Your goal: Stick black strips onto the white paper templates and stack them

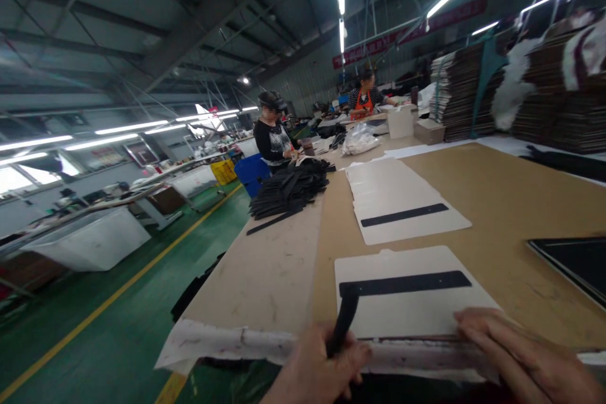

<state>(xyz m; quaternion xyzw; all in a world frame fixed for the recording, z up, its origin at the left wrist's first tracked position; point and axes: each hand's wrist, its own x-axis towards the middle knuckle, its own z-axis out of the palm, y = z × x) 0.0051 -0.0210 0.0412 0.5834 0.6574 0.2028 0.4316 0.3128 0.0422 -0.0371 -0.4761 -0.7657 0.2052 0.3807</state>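
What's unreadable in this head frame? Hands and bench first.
All in the head view:
Held black strip: lower end hidden in the left hand.
Nearest pale board: near right corner covered by the right hand.
Dark panel: cut off by the right edge.
Pile of black strips: count lost to overlap.
Red banner: lettering too small and blurred.

Near board [402, 317] appears smooth, matt, card-like; its strip [411, 283], matt, fabric-like; table covering [502, 196], paper-like, smudged near right; far bag [360, 139], glossy, crumpled plastic; left floor [118, 353], smooth, faintly glossy.
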